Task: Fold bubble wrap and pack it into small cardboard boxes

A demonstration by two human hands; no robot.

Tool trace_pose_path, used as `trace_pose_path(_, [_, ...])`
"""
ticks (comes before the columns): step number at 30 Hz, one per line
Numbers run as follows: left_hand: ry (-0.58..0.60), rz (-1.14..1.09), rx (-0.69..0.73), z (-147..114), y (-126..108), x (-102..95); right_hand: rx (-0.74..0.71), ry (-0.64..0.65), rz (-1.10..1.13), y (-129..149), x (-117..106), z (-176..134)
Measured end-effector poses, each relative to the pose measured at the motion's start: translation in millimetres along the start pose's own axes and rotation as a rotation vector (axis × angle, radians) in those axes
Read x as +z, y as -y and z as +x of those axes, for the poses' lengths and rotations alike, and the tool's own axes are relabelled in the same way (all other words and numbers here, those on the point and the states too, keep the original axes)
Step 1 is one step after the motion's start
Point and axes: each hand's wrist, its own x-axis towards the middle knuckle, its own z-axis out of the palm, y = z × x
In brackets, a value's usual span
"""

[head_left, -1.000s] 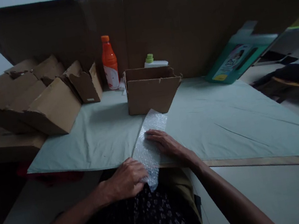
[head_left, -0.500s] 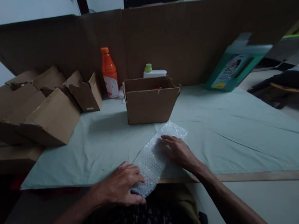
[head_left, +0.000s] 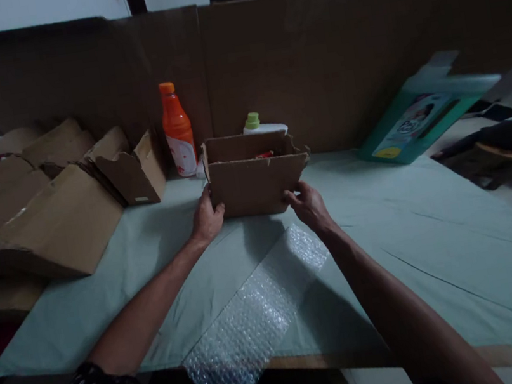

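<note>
An open-topped cardboard box (head_left: 250,186) stands in the middle of the table, with a bit of something red (head_left: 264,155) showing inside. My left hand (head_left: 208,217) grips its left lower corner, thumb on the front face. At the right lower corner, my right hand (head_left: 307,205) holds it the same way. Nearer to me lies a strip of bubble wrap (head_left: 258,307), flat and slanting, its near end hanging over the table's front edge. Neither hand touches the wrap.
Behind the box stand an orange bottle (head_left: 178,130) and a white bottle with a green cap (head_left: 265,127). A large green jug (head_left: 423,119) leans at the right. Several cardboard boxes (head_left: 62,214) fill the left side. A cardboard panel (head_left: 264,56) rises along the back.
Both hands have left the bubble wrap and reached forward to the box's lower corners. The wrap now lies loose, stretched out over the front edge.
</note>
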Motion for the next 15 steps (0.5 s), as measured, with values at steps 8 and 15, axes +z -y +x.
trace_pose_path(8, [0.39, 0.24, 0.081, -78.6, 2.1, -26.0, -0.063, 0.107, -0.326, -36.6, -24.8, -48.3])
trace_pose_path(15, [0.682, 0.39, 0.229, -187.1, -3.4, -41.4, -0.216, 0.218, -0.678, -18.5, -30.4, -96.1])
